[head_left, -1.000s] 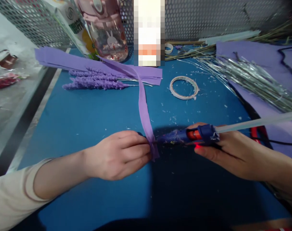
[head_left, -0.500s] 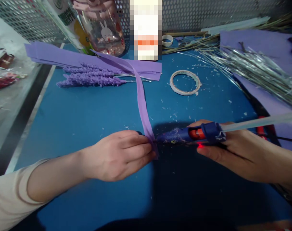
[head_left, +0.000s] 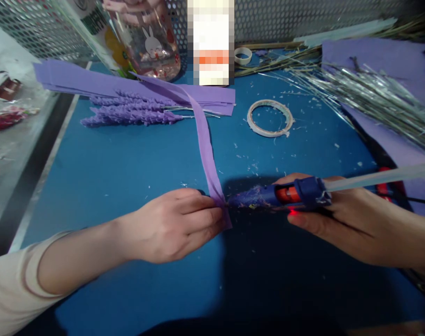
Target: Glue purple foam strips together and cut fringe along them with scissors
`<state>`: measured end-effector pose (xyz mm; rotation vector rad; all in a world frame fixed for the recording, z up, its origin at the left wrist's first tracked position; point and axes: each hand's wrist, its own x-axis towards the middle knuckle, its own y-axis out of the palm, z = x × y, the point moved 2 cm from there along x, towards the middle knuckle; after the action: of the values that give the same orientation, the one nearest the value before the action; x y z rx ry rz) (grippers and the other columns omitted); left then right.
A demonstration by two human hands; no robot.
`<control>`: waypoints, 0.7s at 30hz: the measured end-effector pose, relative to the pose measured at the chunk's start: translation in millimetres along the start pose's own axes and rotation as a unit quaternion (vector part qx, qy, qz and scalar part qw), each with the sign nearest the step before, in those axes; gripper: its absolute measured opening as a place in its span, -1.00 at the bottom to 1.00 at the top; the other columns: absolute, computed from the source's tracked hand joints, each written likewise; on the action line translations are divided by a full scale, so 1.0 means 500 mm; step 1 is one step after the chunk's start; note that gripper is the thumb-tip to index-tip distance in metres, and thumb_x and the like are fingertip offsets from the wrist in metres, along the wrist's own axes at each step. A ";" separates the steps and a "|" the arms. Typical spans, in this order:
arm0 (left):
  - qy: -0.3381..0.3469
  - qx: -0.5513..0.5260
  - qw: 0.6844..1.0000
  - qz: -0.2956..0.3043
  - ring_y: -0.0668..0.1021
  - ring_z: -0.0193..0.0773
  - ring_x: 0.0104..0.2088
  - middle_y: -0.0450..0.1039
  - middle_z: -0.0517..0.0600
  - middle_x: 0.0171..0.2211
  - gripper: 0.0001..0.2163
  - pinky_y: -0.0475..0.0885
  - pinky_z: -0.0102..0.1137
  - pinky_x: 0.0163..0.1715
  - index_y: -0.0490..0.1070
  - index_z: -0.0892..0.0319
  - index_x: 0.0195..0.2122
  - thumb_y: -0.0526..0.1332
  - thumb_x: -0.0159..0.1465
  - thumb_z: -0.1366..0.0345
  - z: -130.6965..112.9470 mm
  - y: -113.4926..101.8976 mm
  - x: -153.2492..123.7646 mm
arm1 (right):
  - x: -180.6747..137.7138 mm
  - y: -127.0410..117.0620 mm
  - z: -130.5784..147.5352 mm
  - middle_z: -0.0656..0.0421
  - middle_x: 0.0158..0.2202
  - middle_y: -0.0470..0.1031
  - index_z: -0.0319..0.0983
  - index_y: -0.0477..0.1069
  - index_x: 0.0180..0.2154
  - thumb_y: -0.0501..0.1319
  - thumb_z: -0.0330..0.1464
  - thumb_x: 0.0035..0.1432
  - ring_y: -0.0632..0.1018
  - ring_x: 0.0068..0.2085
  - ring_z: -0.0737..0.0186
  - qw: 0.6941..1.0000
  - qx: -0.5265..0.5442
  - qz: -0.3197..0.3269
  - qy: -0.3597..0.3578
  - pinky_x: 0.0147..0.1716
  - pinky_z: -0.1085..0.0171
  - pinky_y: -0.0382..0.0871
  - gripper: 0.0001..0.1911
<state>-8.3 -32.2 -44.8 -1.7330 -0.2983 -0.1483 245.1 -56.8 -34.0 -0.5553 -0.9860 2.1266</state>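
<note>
1. Centrally, one purple strip [head_left: 205,144], narrow and curved, running from the stack at upper left down to the middle of the frame, its short lower end hanging beyond the fingers.
2. Left hand [head_left: 184,224], centre-left, back upward, fingers drawn together and pinching the purple strip near its lower end; pale sleeve at lower left.
3. Right hand [head_left: 345,224], right of centre, wrapped about the glue gun; grip partly hidden behind it.
4. Glue gun [head_left: 268,196], blue with red inner part, nozzle pointing left at the purple strip beside the left fingertips; whether they touch cannot be told. Red glow below the body. Translucent glue stick [head_left: 380,178] projecting from the rear towards the right edge.
5. Stack of purple strips [head_left: 79,84], upper left, lying flat.
6. Purple flower sprigs [head_left: 128,116], wire-stemmed, just below the stack.
7. White tape ring [head_left: 268,134], frayed, upper right of centre.
8. Bundle of silvery wires [head_left: 380,98], upper right, over purple sheets [head_left: 359,53].
9. Clear bottle [head_left: 145,46], rabbit print, upper left, beside a carton [head_left: 100,32].
10. Table [head_left: 110,163], blue-topped, with scattered pale scraps.
</note>
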 end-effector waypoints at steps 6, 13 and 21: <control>-0.046 0.003 0.999 0.009 0.53 -0.18 -0.16 0.53 0.07 -0.20 -0.74 0.44 -0.27 -0.13 0.46 0.23 -0.22 -0.04 0.31 0.46 -0.024 -0.004 0.013 | 0.002 -0.001 0.000 0.17 -0.11 0.42 -0.13 0.26 -0.11 0.10 -0.34 0.19 0.46 -0.12 0.12 1.000 0.007 0.001 0.005 -0.21 0.23 0.36 -0.80; -0.136 0.005 0.991 -0.021 0.53 -0.18 -0.19 0.53 0.04 -0.24 -0.85 0.33 -0.17 0.01 0.47 0.24 -0.26 0.11 0.23 0.42 -0.060 0.014 0.016 | 0.006 -0.007 0.007 0.16 -0.15 0.45 -0.15 0.32 -0.16 0.11 -0.38 0.17 0.48 -0.13 0.12 1.000 0.025 0.000 0.018 -0.20 0.23 0.37 -0.83; -0.157 -0.042 0.982 -0.093 0.53 -0.33 -0.30 0.54 -0.05 -0.29 -0.71 0.32 -0.29 -0.03 0.38 0.21 -0.07 0.22 0.16 0.48 -0.027 0.030 -0.004 | 0.003 -0.009 -0.004 0.21 -0.01 0.41 -0.08 0.24 0.05 0.10 -0.37 0.18 0.44 -0.03 0.09 0.996 0.085 -0.007 0.032 -0.12 0.24 0.37 -0.63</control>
<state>-5.0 -48.3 -56.8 -1.8102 -0.6960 -0.0225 247.5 -52.7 -31.9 -0.5265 -0.7635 2.1426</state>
